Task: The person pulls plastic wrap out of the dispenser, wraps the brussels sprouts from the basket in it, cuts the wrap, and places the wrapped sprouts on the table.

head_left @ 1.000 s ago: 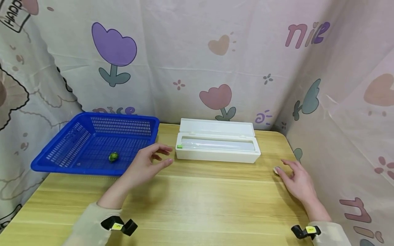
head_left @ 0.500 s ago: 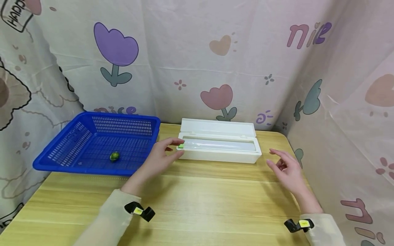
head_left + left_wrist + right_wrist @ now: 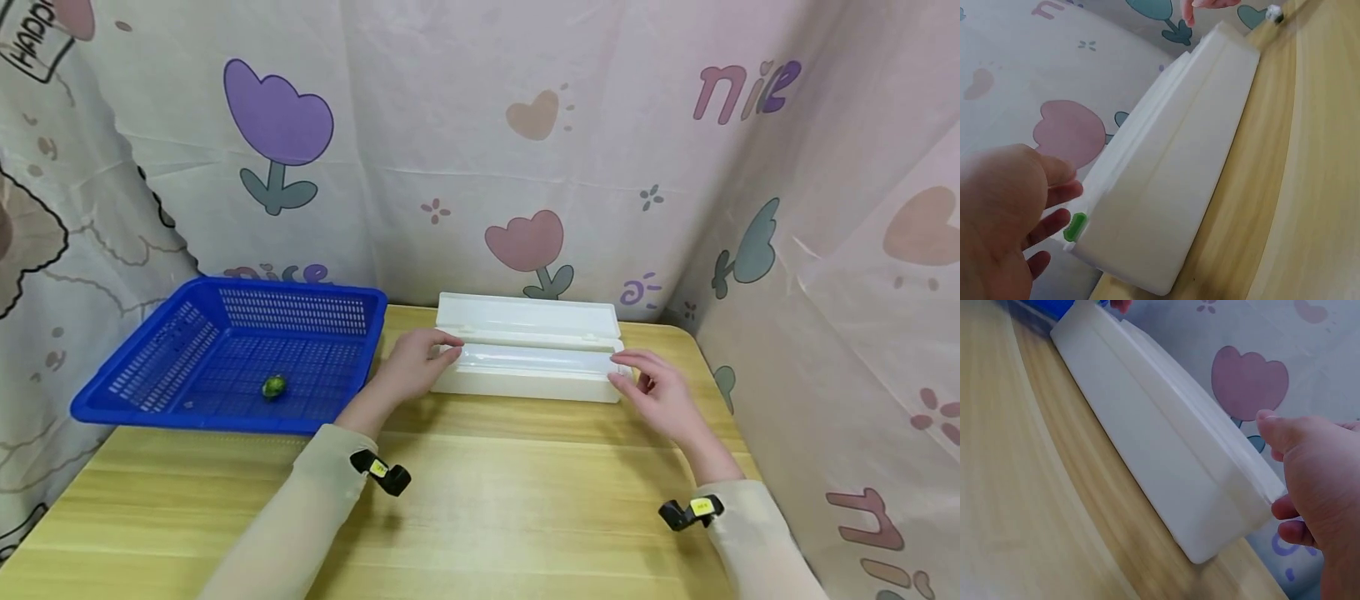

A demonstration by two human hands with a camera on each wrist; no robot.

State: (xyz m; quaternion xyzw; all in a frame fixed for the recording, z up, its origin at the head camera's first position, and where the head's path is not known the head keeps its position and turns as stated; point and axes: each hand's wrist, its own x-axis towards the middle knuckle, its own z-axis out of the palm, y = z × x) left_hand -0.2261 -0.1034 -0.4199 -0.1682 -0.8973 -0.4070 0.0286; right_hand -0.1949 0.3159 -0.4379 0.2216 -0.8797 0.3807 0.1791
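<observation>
A long white cling film dispenser point(image 3: 525, 385) stands at the back of the table, its lid point(image 3: 525, 312) tipped back against the patterned cloth. Inside lies a roll of clear film point(image 3: 536, 358). My left hand point(image 3: 412, 362) is over the left end, thumb and fingers apart, fingertips close to the roll. In the left wrist view a green slide cutter point(image 3: 1075, 227) sits at that end beside my fingers. At the right end, my right hand point(image 3: 654, 385) has thumb and index finger spread near the rim, holding nothing visible; the right wrist view shows its fingers point(image 3: 1294, 532) loosely bent beside the box.
A blue plastic basket point(image 3: 225, 423) stands at the left, with a small round green thing point(image 3: 273, 387) in it. The wooden table point(image 3: 517, 483) reaches forward from the box. Patterned cloth point(image 3: 420, 125) hangs behind and at both sides.
Both hands have moved in to the dispenser, the left rightward and the right leftward. A small pale thing at the right thumb a second ago no longer shows.
</observation>
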